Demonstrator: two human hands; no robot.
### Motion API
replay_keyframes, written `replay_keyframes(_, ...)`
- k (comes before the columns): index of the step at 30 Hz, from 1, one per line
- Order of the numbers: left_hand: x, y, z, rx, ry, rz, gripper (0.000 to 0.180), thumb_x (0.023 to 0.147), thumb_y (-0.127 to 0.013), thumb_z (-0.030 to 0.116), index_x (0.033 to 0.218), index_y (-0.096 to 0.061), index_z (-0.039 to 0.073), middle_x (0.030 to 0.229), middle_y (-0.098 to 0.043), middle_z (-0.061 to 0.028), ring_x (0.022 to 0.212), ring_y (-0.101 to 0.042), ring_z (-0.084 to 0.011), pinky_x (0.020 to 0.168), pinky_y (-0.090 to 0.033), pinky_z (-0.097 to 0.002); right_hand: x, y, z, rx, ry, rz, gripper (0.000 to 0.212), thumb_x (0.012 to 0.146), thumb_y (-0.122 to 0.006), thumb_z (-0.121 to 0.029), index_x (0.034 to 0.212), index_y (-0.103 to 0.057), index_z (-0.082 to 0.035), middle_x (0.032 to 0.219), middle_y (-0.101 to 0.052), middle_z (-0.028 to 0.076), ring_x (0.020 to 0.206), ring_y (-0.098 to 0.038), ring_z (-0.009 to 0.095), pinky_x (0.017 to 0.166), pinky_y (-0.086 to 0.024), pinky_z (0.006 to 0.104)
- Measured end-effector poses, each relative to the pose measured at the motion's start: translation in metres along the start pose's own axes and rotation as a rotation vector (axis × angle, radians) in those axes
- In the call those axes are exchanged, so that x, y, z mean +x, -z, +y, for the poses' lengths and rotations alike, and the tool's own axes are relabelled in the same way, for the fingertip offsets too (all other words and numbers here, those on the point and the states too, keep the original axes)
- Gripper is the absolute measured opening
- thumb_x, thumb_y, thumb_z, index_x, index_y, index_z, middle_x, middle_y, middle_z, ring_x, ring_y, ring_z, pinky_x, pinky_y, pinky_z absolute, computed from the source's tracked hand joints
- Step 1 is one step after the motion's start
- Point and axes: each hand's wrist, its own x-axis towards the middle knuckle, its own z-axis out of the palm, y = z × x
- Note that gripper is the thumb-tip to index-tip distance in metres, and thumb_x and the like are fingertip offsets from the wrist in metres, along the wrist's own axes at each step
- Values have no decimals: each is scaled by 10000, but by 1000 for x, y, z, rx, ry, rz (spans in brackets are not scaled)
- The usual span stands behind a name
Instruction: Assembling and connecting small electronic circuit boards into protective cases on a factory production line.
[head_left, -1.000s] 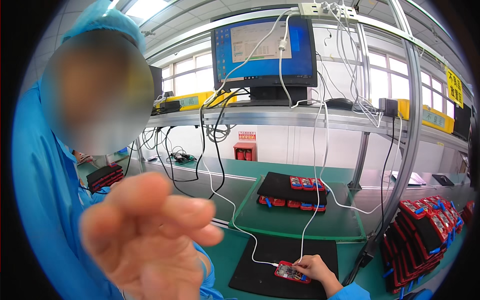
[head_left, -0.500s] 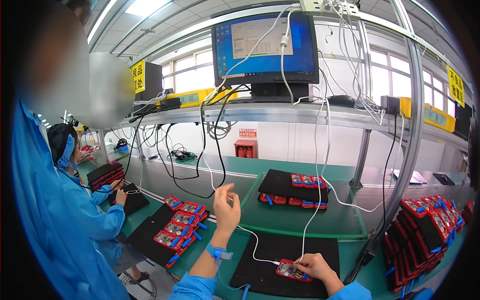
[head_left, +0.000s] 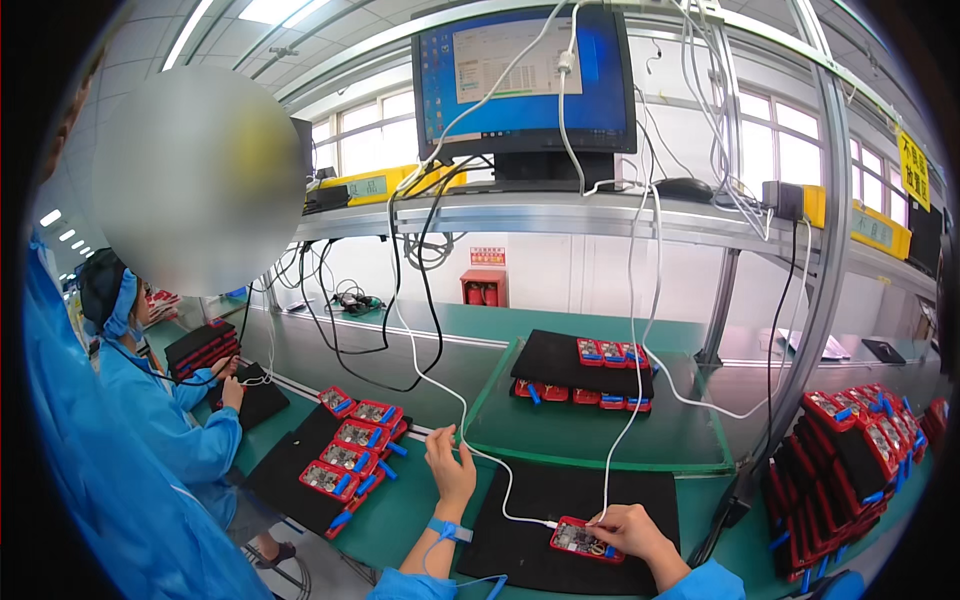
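Green matting covers the long surface (head_left: 600, 440), which spans the view beneath a metal shelf (head_left: 560, 215). A monitor (head_left: 525, 80) is carried on that shelf, presumably so that it can be read from the seated position while the area below is kept free. A raised green platform (head_left: 590, 435) at the middle of the surface carries a black tray (head_left: 560, 362) with a row of red units (head_left: 610, 352) along its rear edge. A black mat (head_left: 540, 520) is laid at the near edge, probably to protect the work. At the left end a second tray of red units (head_left: 355, 450) is set at an angle, and stacked trays of red units (head_left: 850, 450) are held at the right end, within reach.

A white cable (head_left: 500, 500) is routed down from the shelf to one red unit (head_left: 578, 540), which lies flat on the black mat near its right half. The right hand (head_left: 630, 530) is rested on that unit with fingertips pinched at its right end, apparently to steady it against the pull of the cable. The left hand (head_left: 450, 465) is raised off the surface at the mat's left edge, fingers loosely curled about the white cable. A blue wrist strap (head_left: 450, 530) is worn on that forearm, likely for grounding.

A co-worker in a blue smock (head_left: 170, 430) is seated at the left end.
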Motion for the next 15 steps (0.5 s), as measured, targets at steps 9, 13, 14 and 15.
replay_keyframes(9, -2, -2, -11, 2, 13, 10, 450, 800, -579, 17, 1240, -482, 32, 1163, -466, -130, 918, -537, -241, 867, -375, -416, 2, -1, -2, 15, -20, -5, 93, 764, -721, -90, 843, -725, -41, 756, -672, 99, 661, -657, 248, 594, -545, 318)
replay_keyframes(13, -2, -1, -4, -47, 38, -1, 453, 801, -574, 9, 1243, -476, 31, 1150, -468, -122, 907, -535, -236, 857, -386, -406, 1, 0, -3, 31, -28, -2, 92, 766, -721, -93, 841, -726, -40, 762, -676, 97, 660, -656, 246, 591, -542, 319)
replay_keyframes(14, -2, -1, -3, -50, 40, -2, 451, 800, -572, 6, 1240, -477, 30, 1142, -470, -120, 904, -534, -236, 854, -391, -403, 1, 0, -3, 40, -34, -2, 93, 766, -722, -95, 842, -727, -41, 764, -677, 96, 660, -656, 245, 592, -542, 319)
replay_keyframes(15, -1, -1, -2, -54, 42, -4, 449, 799, -569, 2, 1238, -478, 28, 1135, -472, -117, 901, -533, -236, 850, -396, -400, 1, 0, -3, 39, -34, -1, 93, 766, -722, -95, 842, -727, -41, 764, -677, 96, 660, -656, 245, 592, -542, 319)
